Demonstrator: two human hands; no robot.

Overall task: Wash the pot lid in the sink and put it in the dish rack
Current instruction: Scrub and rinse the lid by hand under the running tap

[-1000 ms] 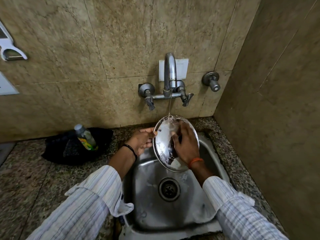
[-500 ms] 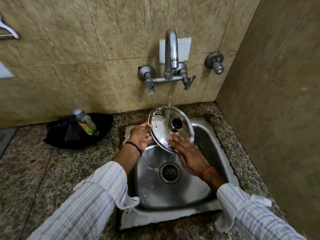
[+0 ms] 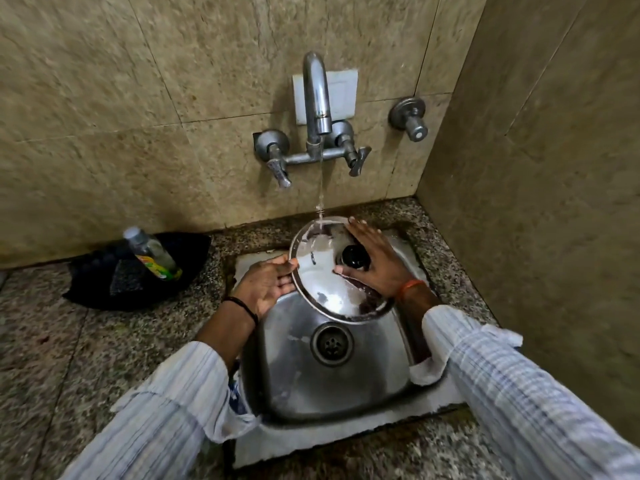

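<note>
The round steel pot lid, with a black knob at its middle, is tilted over the back of the steel sink, knob side facing up. A thin stream of water from the wall tap lands on the lid's far edge. My left hand holds the lid by its left rim, thumb on top and fingers beneath. My right hand lies flat on the lid with straight fingers, just right of the knob. No dish rack shows in this view.
A black basin holding a clear bottle sits on the speckled counter left of the sink. Tap handles stick out from the tiled back wall, and a side wall stands close on the right. The drain is open.
My right hand moved from below the knob up over the lid's right side, fingers now reaching its far edge. The lid tilted flatter. My head moved closer and lower over the sink.
</note>
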